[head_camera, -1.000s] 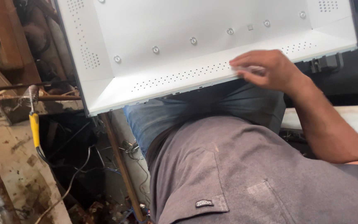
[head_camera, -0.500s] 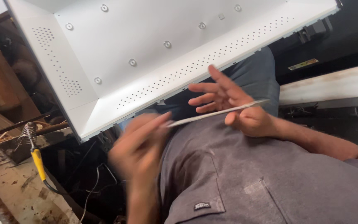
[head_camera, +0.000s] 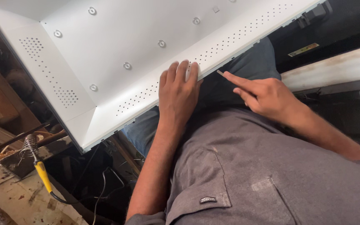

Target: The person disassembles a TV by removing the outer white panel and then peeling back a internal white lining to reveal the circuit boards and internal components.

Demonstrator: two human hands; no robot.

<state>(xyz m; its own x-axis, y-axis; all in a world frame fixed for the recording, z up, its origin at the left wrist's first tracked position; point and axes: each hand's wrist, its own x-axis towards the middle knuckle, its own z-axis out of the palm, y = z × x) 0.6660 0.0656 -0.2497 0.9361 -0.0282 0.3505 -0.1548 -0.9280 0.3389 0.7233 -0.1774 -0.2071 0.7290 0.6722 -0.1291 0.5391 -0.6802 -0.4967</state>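
Note:
A large white metal panel point(head_camera: 117, 46) with round studs and rows of small holes lies tilted across my lap. My left hand point(head_camera: 179, 89) rests on its near perforated rim, fingers together on top and the thumb at the edge. My right hand point(head_camera: 265, 95) is just right of it, below the rim, with the index finger stretched toward the panel's edge and the other fingers curled. A thin grey strip point(head_camera: 219, 72) shows only as a small tip past that fingertip; the rest is hidden under the hand.
A soldering iron point(head_camera: 38, 164) with a yellow handle sits in a coil stand on the worn bench at lower left, its cable trailing down. Tangled wires lie on the floor below. A pale wooden ledge point(head_camera: 334, 68) runs along the right.
My left hand has come up from in front of my chest onto the panel's rim. My right hand has swung the strip toward the panel's edge, and most of the strip is now out of sight.

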